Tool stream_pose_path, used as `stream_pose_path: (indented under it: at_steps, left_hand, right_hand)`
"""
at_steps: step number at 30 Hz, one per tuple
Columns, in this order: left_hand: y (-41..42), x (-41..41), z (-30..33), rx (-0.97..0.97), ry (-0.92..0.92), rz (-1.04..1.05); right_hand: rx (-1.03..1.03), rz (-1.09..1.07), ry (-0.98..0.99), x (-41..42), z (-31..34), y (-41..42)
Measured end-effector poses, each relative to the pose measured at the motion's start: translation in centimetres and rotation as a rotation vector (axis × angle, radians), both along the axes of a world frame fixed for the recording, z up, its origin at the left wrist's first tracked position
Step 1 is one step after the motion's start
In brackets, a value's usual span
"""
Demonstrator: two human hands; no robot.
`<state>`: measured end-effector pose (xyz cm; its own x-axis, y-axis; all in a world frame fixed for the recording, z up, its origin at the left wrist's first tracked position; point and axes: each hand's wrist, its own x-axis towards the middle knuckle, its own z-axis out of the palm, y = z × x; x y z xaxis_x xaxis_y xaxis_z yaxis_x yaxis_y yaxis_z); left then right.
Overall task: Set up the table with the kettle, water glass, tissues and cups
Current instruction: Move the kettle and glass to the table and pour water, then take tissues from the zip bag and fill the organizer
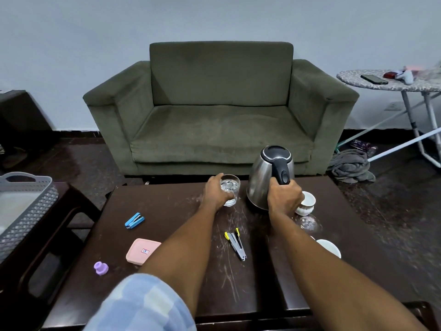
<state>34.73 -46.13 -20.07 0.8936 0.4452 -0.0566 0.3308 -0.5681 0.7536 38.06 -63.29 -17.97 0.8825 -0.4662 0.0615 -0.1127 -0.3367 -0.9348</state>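
Observation:
A steel kettle [261, 180] with a black lid and handle stands at the far edge of the dark wooden table [181, 278]. My right hand [284, 195] is wrapped around its handle. Just left of it stands a clear water glass [231, 187], and my left hand [216, 192] grips its side. A white patterned cup [307, 204] sits right behind my right hand. Another white cup [330, 247] rests nearer me on the right. No tissues are in view.
On the table lie a blue stapler [134, 220], a yellow-tipped stapler [235, 242], a pink lidded box [142, 251] and a purple knob [101, 268]. A grey basket [26, 206] stands on a side table at left. A green sofa [219, 111] faces me; an ironing board [391, 80] stands at right.

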Motion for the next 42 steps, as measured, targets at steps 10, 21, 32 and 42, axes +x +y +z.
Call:
stream_pose_path:
  at_steps: [10, 21, 32, 42]
  left_hand:
    - [0.8, -0.5, 1.2, -0.090, 0.054, -0.071]
    - [24.9, -15.1, 13.1, 0.128, -0.143, 0.315]
    - [47.1, -40.6, 10.4, 0.275, 0.404, 0.888]
    - [50.6, -45.6, 7.0, -0.111, 0.198, 0.775]
  right_hand:
    - [-0.050, 0.146, 0.026, -0.2, -0.2, -1.0]
    - [-0.332, 0.269, -0.436, -4.9, 4.5, 10.1]
    - [-0.436, 1.598, -0.188, -32.6, 8.4, 45.7]
    - [-0.662, 1.658, -0.126, -36.8, 4.3, 50.8]
